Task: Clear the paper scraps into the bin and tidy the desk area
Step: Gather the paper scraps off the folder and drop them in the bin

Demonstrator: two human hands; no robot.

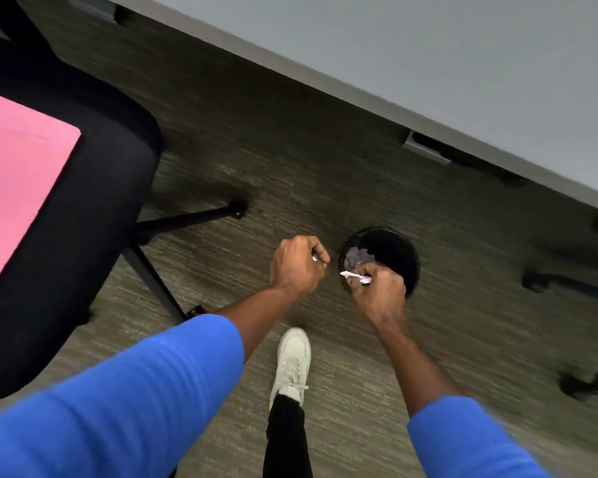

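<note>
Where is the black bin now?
The black bin stands on the carpet right of centre, under the right hand, near the grey desk.

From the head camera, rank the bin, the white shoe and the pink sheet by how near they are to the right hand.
From the right hand:
1. Bin, directly beneath and behind it.
2. White shoe, below and to its left.
3. Pink sheet, far left on the chair.
</note>
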